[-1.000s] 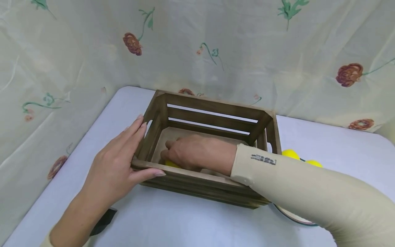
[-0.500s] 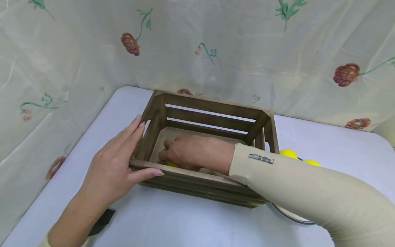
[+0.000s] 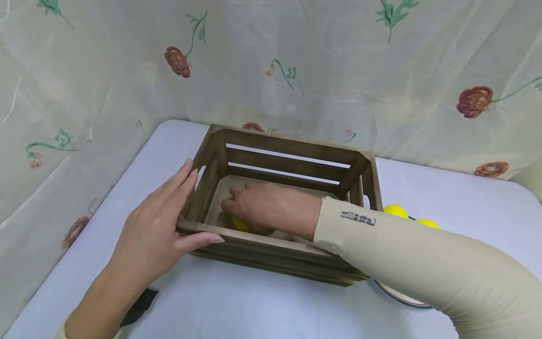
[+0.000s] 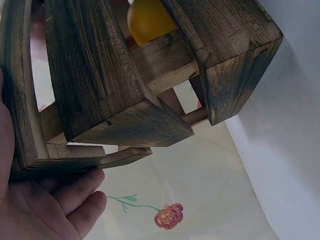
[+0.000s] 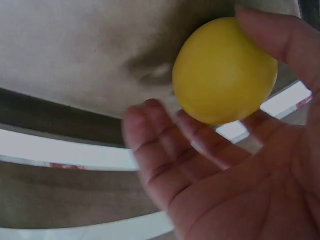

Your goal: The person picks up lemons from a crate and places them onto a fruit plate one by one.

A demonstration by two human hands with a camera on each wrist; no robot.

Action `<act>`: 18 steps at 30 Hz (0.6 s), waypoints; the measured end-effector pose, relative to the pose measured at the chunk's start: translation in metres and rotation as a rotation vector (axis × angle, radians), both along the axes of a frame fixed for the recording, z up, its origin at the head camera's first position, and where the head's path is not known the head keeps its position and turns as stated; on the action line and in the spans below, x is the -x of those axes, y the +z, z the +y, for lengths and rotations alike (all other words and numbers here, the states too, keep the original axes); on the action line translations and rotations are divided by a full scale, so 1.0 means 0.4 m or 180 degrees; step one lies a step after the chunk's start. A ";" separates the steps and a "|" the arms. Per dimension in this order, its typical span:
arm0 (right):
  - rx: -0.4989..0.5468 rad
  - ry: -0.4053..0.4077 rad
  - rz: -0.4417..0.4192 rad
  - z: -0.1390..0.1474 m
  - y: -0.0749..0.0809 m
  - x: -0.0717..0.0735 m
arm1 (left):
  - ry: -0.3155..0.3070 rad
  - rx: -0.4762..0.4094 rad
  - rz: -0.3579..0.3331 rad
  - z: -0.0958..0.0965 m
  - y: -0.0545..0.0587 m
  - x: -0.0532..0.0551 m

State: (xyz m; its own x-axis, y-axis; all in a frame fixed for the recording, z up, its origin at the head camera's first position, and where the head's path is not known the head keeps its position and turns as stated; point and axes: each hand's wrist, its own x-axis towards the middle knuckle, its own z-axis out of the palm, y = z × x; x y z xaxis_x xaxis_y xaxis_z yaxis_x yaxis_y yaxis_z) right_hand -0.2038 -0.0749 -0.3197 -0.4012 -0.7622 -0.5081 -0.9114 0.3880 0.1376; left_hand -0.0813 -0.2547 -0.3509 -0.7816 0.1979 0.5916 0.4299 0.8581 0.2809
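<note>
The slatted wooden crate [image 3: 271,242] stands on the white table. My left hand [image 3: 154,226] rests on its left front corner, fingers extended along the left end and thumb lying over the front rim. In the left wrist view the left fingertips [image 4: 82,197] touch the wood. My right hand [image 3: 262,205] reaches down into the crate. Beneath it is a smooth round yellow ball [image 5: 225,72], possibly a lemon, partly hidden in the head view. The right thumb [image 5: 280,40] lies along one side of the ball; the fingers are loosely spread, two fingertips apart from it.
Right of the crate, more yellow round things [image 3: 395,210] show above the right sleeve [image 3: 406,240]. A plate's rim [image 3: 402,299] shows below that sleeve. A dark object [image 3: 141,306] is beside the left wrist. Flowered cloth [image 3: 322,70] hangs behind the table.
The right fingers have shifted and loosened, showing more of the yellow ball beneath them. My left hand stays on the crate corner. The view has moved slightly.
</note>
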 end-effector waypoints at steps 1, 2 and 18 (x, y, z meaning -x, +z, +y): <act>-0.0011 -0.0018 0.0042 0.001 -0.001 0.001 | -0.0002 0.0003 0.0004 0.000 0.000 0.000; -0.0020 -0.0035 0.0070 0.003 -0.003 0.002 | -0.0006 0.0006 0.0014 0.001 -0.001 0.000; -0.0021 -0.0023 0.0119 0.008 -0.013 -0.001 | -0.0058 0.0001 0.0137 0.003 -0.006 -0.001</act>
